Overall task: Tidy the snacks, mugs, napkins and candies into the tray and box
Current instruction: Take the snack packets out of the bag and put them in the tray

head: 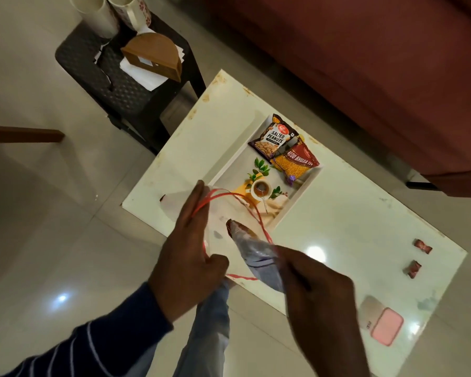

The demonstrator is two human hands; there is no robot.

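Nearest the camera, two hands work over the front edge of a white glossy tabletop (337,213). The left hand (191,257), in a dark blue striped sleeve (74,338), has its fingers (195,202) stretched out nearly straight along one side of a clear plastic bag with a red rim (229,210), holding its mouth spread. The right hand (318,292) has its fingers pinched closed on a crumpled silvery-grey wrapper with a brown end (252,250) — that end points down into the bag's opening.

On the tabletop to the right lie a pink rectangular case (386,326) and, further on, two small red-brown wrapped candies (413,268) (423,246), well apart from the hands.

Beyond the bag sits a white rectangular tray printed with a tea cup and leaves (307,183); in its far end lie a dark salted peanuts packet (273,137) and a red and yellow aloo bhujia packet (295,161), overlapping.

Farthest, a black plastic stool (125,102) carries a brown wooden napkin holder (152,55) over white napkins (139,74), with two white mugs (95,14) (128,9) behind it.
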